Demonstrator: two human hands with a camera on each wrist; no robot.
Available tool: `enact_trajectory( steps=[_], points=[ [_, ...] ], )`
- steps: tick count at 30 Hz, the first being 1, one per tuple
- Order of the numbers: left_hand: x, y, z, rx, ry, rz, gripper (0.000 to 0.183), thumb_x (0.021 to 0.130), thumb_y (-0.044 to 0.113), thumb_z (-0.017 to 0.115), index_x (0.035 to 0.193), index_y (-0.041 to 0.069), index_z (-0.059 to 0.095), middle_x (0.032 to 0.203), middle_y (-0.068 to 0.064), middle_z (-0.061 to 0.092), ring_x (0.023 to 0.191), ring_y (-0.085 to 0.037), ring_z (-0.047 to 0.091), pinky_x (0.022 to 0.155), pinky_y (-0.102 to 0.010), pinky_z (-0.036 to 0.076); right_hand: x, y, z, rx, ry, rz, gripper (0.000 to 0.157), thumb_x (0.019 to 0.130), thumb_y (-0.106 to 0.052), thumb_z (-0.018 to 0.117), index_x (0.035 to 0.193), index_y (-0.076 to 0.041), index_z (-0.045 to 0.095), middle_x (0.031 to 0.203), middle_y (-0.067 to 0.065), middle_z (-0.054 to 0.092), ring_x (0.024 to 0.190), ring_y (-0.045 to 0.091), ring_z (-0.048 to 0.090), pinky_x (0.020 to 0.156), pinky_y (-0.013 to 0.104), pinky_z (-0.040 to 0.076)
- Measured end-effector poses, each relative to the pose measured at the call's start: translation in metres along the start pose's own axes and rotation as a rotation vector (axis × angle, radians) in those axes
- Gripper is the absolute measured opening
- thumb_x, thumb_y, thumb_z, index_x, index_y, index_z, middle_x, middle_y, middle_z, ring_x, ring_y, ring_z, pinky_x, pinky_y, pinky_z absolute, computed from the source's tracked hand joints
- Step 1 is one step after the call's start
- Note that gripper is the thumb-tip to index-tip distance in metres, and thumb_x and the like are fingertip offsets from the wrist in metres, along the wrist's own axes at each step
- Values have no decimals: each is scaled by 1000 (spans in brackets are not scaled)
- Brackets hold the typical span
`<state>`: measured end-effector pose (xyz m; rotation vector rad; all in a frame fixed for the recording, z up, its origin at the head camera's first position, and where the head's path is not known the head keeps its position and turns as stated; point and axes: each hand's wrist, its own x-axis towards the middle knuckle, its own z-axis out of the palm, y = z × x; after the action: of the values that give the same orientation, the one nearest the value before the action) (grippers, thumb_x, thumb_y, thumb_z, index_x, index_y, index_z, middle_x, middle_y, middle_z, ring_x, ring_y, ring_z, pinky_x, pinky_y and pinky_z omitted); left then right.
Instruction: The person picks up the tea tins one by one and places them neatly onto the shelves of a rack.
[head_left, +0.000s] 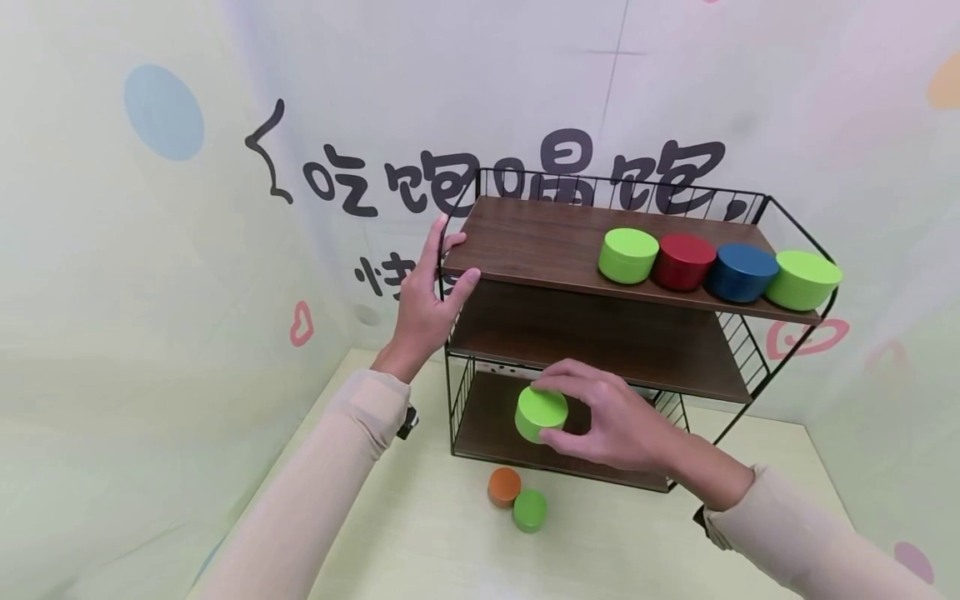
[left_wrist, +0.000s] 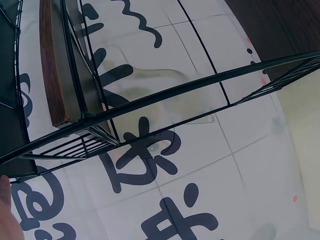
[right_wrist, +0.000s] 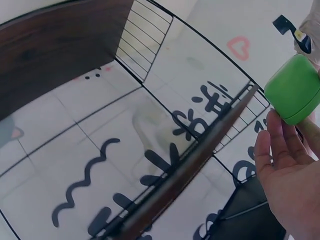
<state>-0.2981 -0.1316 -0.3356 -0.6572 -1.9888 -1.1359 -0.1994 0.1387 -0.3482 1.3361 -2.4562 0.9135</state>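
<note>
Against a printed backdrop [head_left: 187, 275], the left hand [head_left: 427, 308] grips the rack [head_left: 585, 329]; the right hand [head_left: 611, 417] pinches a green tin [head_left: 540, 412] before it. Four tins [head_left: 682, 262] look shelved; two tins [head_left: 505, 486] seem left on the table [head_left: 405, 542].

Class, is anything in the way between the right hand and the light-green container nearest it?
Nothing visible stands between them: the right hand directly grips the light-green container between thumb and fingers.
</note>
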Motion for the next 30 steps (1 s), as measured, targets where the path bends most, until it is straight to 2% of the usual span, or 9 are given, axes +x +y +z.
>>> enact_trajectory(
  steps=[14,22,30],
  points=[
    [0,-1,1,-8,12,13,73,96,25,65,158,14,27,139,-2,59,133,-14,48,109,-38,35,20,-11,-19,-47,17,-61,44,81,-25,80,121,-8,69,118,0,62,101,13,61,80,31,55],
    [0,0,0,-7,7,10,73,96,24,65,158,14,27,139,-3,59,134,-14,47,111,-38,33,30,-15,-35,-53,16,-67,45,81,-23,81,121,-7,69,118,2,62,102,14,61,80,37,56],
    [0,0,1,-3,7,6,72,97,25,64,157,11,27,139,-3,59,133,-15,48,110,-40,34,41,-20,-57,-79,73,-74,44,80,-21,82,120,-6,69,118,4,63,103,16,60,83,38,55]
  ],
)
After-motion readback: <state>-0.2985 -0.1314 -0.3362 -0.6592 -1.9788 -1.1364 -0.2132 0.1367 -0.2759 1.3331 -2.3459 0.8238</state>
